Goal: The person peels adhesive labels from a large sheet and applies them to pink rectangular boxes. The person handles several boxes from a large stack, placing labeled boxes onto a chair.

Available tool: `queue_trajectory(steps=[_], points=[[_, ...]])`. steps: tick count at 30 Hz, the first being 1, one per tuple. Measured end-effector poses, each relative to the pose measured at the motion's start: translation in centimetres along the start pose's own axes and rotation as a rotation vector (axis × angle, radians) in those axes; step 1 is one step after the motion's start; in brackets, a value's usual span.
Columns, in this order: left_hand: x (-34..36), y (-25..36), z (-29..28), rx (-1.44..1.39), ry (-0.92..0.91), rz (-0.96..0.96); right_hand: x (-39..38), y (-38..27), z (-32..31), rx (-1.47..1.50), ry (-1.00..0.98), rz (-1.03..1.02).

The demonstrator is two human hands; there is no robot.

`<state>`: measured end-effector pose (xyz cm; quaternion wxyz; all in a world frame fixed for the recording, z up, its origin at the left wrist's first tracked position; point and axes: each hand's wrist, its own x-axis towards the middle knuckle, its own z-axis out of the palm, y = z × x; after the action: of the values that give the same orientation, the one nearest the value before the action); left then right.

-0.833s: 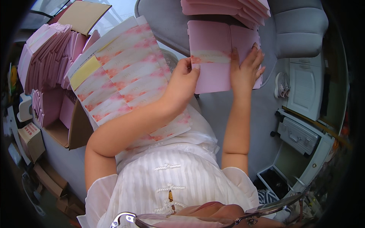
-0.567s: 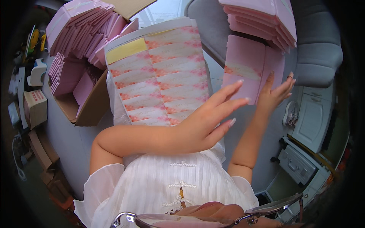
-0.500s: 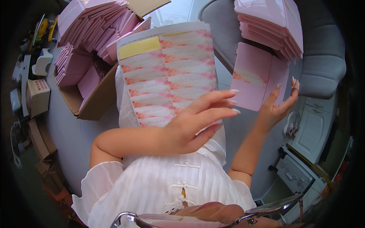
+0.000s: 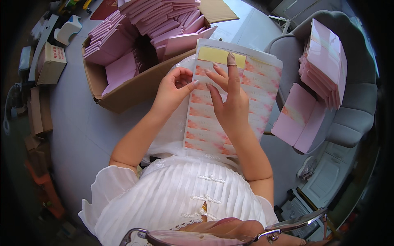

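A stack of sheets of floral labels (image 4: 250, 112) lies across my lap, pink and orange on white, with a yellow bare strip (image 4: 212, 55) at the top. At the sheets' left edge, my left hand (image 4: 174, 88) is curled closed, its thumb on the border. My right hand (image 4: 232, 98) is over the upper labels with fingers apart. Its index finger points up across the yellow strip and has a tan covering on the tip. On the grey chair to the right rests a pink folded card piece (image 4: 298, 119) bearing a floral label, beside a pile of similar pink pieces (image 4: 324, 61).
An open cardboard box (image 4: 139, 86) packed with pink folded pieces (image 4: 164, 24) stands at the far left. The grey chair (image 4: 353, 98) occupies the right side. A small carton (image 4: 51, 63) and a white stool (image 4: 69, 30) are at the left; a shoe (image 4: 306, 168) lies below the chair.
My right hand has left the pink card piece on the chair and come over the label sheets. My left hand has moved back to their left edge. The view has shifted leftward.
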<state>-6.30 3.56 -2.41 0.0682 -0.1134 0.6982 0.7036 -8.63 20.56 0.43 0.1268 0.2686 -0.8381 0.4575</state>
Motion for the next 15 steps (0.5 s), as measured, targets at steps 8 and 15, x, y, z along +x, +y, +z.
queue_trajectory(steps=[8,15], points=[[-0.3,0.7,0.1,-0.288,-0.105,-0.019,0.1,1.1,2.9,-0.021,0.093,-0.052],[-0.7,1.1,1.0,-0.171,-0.066,0.339,0.3,-0.8,1.6,0.064,0.146,-0.063]])
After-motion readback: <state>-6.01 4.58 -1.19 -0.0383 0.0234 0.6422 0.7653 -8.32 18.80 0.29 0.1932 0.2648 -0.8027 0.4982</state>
